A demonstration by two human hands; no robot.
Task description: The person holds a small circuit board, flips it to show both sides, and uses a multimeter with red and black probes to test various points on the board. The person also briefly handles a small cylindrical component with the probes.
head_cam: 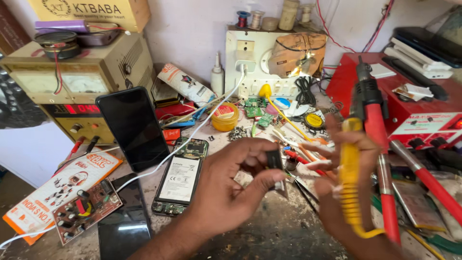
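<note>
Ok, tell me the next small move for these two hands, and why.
Probably bring the yellow-handled tool in the right hand across to the small black part pinched in the left hand. The part is held up between thumb and fingers, facing the tool, and a gap separates the two. The tool's tip is not clearly visible, so this is a guess.

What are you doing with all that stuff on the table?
A person is at a cluttered repair bench. Their left hand pinches a small black part between thumb and fingers. Their right hand grips a yellow-handled tool, blurred, so I cannot tell what kind. An opened phone with its back off lies beside the left hand, a dark-screened phone leans behind it, and a red soldering iron stands by the right hand.
</note>
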